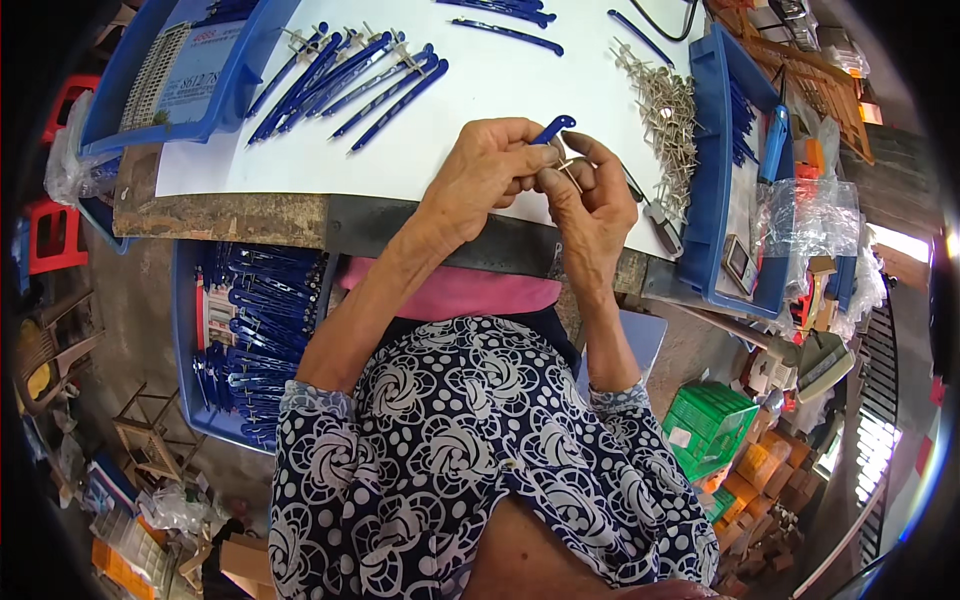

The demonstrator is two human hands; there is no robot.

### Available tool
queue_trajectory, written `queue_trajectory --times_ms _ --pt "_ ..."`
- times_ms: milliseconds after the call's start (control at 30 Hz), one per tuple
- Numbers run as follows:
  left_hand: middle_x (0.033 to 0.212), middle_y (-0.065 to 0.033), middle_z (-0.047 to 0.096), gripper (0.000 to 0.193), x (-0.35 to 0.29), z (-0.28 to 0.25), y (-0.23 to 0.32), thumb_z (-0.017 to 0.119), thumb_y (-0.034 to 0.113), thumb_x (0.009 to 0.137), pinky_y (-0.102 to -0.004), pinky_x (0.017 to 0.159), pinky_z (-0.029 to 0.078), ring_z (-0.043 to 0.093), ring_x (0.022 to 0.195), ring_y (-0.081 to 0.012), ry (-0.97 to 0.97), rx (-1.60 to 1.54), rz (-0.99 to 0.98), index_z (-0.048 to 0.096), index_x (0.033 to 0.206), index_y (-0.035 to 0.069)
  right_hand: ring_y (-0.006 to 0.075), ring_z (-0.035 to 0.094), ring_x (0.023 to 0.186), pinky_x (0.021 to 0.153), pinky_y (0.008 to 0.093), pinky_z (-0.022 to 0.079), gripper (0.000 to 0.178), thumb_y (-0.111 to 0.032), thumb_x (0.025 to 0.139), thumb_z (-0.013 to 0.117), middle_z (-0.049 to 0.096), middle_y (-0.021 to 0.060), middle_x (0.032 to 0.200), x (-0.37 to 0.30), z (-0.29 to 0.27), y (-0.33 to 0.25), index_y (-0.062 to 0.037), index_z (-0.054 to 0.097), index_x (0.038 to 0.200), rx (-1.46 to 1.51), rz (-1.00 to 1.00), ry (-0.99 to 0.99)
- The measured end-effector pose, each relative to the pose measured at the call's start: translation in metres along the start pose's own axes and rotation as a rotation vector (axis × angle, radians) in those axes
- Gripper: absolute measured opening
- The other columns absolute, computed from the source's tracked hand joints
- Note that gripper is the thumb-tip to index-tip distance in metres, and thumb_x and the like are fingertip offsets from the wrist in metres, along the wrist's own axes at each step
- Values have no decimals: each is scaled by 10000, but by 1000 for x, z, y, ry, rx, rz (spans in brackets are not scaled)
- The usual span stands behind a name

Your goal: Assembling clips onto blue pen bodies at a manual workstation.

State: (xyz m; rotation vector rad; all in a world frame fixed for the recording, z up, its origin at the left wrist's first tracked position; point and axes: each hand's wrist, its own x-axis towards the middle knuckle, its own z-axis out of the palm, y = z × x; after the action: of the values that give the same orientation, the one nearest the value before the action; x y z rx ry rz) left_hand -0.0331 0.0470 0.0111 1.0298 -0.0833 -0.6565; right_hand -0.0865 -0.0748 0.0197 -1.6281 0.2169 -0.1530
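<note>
Over the near edge of the white-covered table, my left hand (478, 172) pinches a slim blue plastic piece (553, 128) with a rounded, hooked end pointing up and right. My right hand (592, 200) meets it, thumb and fingers closed on a small silvery metal part (570, 172) against the blue piece. Fingers hide most of both and how they join. Beyond my left hand lie several blue pieces with metal parts on them (350, 80). To the right of my hands is a heap of small metal parts (665, 120).
Blue bins stand at the left (225, 100) and right (708, 180) of the table. Near the right bin lies a screwdriver (663, 230); a blue powered screwdriver (774, 145) hangs beyond it. Below the table's left side, another bin (183, 330) holds many blue pieces.
</note>
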Motion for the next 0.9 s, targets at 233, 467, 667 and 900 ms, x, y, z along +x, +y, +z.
queue_trajectory --times_ms 233,467,667,900 --pt "569 72 398 146 1 -8 -5 544 126 837 -133 357 176 250 408 19 -90 -162 -19 551 916 3 45 486 638 529 153 366 282 -34 759 649 583 23 774 1 9 6 26 540 1012 35 -147 125" --pt "582 48 397 229 1 -13 -7 498 113 859 -132 362 195 264 429 6 -184 -239 -7 531 1031 -35 22 421 531 439 142 300 201 -36 768 636 571 11 727 1 0 2 19 562 947 63 -205 112" --pt "612 -8 460 230 1 -10 -9 480 82 846 -139 354 194 285 420 -4 -225 -274 27 532 1029 -47 32 433 526 426 152 307 150 -27 800 584 576 51 729 2 -10 -18 48 551 925 10 -155 40" --pt "622 -20 476 218 2 -8 -10 477 78 847 -140 356 215 302 428 -8 -217 -283 -1 531 1024 -36 42 438 515 428 156 311 167 -70 806 599 563 37 666 4 -18 -22 51 591 921 -102 -53 19"
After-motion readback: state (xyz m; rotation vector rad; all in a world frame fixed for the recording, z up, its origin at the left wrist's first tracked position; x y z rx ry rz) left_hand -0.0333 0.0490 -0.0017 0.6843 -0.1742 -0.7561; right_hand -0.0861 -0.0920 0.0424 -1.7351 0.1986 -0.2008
